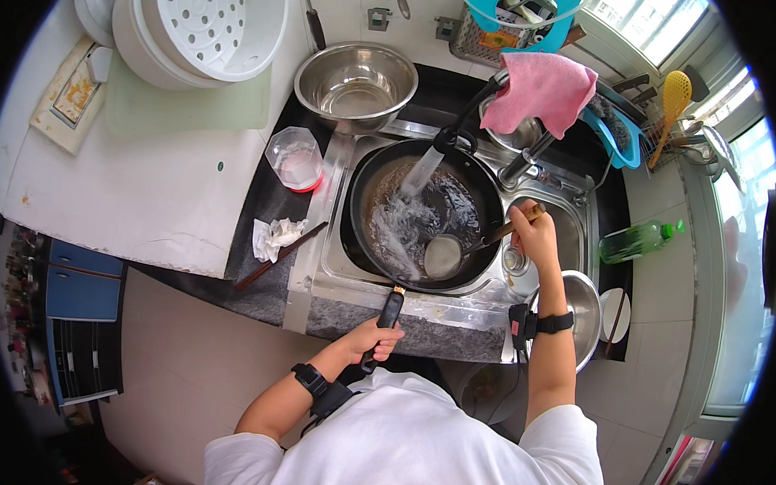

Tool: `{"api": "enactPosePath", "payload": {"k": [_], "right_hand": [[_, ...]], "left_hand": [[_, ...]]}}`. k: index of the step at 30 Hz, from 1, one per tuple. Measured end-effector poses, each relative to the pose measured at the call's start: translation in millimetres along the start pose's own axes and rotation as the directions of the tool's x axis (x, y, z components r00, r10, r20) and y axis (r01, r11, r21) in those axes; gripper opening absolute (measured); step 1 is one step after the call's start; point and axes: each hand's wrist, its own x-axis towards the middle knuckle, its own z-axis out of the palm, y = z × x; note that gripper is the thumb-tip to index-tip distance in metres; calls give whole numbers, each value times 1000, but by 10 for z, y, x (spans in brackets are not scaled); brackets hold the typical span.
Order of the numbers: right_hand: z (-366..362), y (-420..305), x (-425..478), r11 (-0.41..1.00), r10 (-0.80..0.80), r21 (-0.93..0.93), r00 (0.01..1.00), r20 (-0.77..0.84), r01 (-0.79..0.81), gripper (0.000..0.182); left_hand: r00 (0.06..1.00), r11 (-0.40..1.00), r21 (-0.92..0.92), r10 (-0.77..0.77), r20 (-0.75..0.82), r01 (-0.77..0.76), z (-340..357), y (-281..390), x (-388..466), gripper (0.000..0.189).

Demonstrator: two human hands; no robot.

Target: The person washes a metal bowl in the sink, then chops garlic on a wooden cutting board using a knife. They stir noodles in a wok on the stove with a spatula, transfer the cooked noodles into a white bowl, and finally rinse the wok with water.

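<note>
A black frying pan [364,197] rests over the left basin of the steel sink [336,253], with churning water in it. My left hand [377,340] grips its black handle [391,309] at the counter's front edge. Water runs into the pan from a pull-down faucet head [444,142]. In my right hand [533,235] is the wooden handle [498,232] of a ladle; its round bowl [443,256] sits inside the pan near the right front. The black faucet hose arches above the pan's far side, with a pink cloth [539,90] hanging over the faucet.
A steel mixing bowl [358,81] stands behind the sink. A clear container [295,159], crumpled tissue [276,237] and chopsticks [282,257] lie left. Right are a green detergent bottle [635,243], another steel bowl [584,313] and a white dish [614,312].
</note>
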Motion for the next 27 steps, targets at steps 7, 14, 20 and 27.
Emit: {"api": "enactPosePath", "payload": {"k": [7, 14, 20, 27], "right_hand": [[65, 498, 448, 991, -20, 115, 923, -385, 69, 22], [401, 753, 575, 951, 48, 304, 998, 37, -57, 22], [-231, 668, 617, 992, 62, 122, 966, -253, -32, 29], [-629, 1156, 1161, 920, 363, 247, 898, -246, -304, 48]], "left_hand": [[1000, 1000, 11, -27, 6, 27, -17, -5, 22, 16], [1000, 1000, 13, -24, 13, 24, -18, 7, 10, 15], [1000, 1000, -10, -21, -5, 21, -16, 0, 3, 18], [999, 999, -14, -46, -5, 46, -10, 5, 13, 14]]}}
